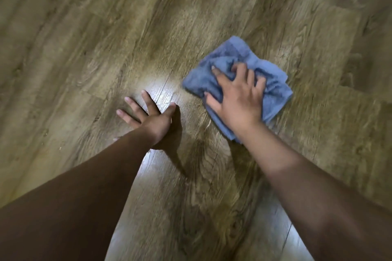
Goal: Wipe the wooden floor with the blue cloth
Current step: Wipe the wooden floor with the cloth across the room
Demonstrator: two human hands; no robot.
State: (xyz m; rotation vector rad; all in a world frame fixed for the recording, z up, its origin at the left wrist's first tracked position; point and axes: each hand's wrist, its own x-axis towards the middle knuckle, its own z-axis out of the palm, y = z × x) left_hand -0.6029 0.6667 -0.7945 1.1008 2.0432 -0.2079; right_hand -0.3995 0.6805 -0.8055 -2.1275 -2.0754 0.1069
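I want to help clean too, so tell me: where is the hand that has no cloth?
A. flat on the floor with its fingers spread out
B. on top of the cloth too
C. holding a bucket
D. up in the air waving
A. The left hand lies on the wooden floor, fingers spread, beside the blue cloth under the right hand.
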